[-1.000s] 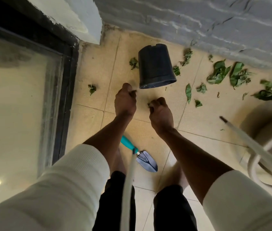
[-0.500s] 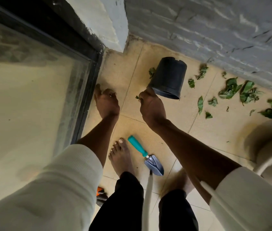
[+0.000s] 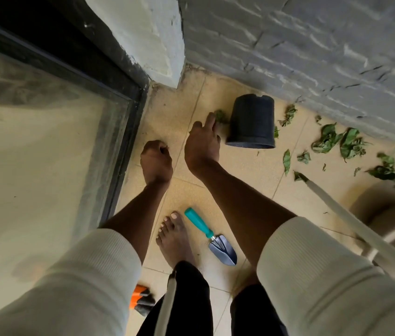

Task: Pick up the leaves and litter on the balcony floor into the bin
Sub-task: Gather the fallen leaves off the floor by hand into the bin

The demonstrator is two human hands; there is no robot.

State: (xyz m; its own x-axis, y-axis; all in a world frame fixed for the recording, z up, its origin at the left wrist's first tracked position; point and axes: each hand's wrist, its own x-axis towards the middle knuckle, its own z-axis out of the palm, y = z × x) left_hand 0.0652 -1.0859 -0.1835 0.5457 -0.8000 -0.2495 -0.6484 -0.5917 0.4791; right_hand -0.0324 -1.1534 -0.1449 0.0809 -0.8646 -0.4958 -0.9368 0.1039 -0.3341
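Your right hand (image 3: 201, 144) reaches forward with its fingers stretched out, the fingertips (image 3: 212, 118) touching a small clump of green leaf (image 3: 221, 116) that lies on the floor just beside the left wall of the bin (image 3: 252, 122). Your left hand (image 3: 155, 161) hangs lower and nearer the glass door (image 3: 46, 146), its fingers curled in; you can see a dark scrap at the fingertips, but whether it is pinched there cannot be told.

The bin is a black pot lying on its side near the grey brick wall (image 3: 312, 44), its open mouth turned toward you. More leaves (image 3: 337, 141) are scattered over the tan floor tiles (image 3: 240, 170) to the right of the bin, well apart from both hands, some close under the wall.

Nearer to you, a small trowel (image 3: 212, 236) with a teal handle lies on the tiles just beside your bare foot (image 3: 173, 238). A pale hose (image 3: 351, 221) runs across the right side, over the leaves' edge. An orange and dark object (image 3: 140, 299) sits low by the door. No writing is readable.
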